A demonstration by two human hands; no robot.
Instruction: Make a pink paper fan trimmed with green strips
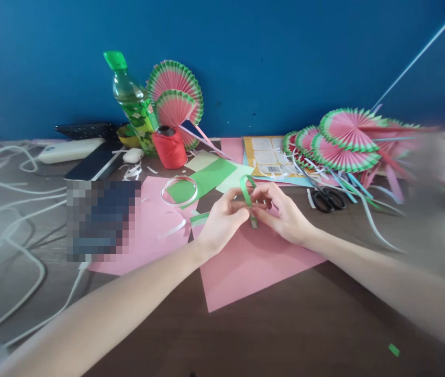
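A green paper strip (247, 191), bent into a loop, is held between my two hands above a pink paper sheet (242, 277). My left hand (224, 220) pinches the strip from the left, thumb and fingers closed. From the right, my right hand (281, 212) grips it with curled fingers. The strip's lower end hangs below the fingertips. Behind my left hand lie a green paper sheet (210, 180) and a roll of clear tape (179, 191). A small green strip (199, 219) rests on the pink paper beside my left wrist.
Black scissors (327, 200) lie right of my hands, near a pile of pleated watermelon fans (348, 152). Further left stand a red spool (169, 149) and a green-capped bottle (134, 104). White cables (37, 262) sprawl at far left. A blue wall (246, 63) closes the back.
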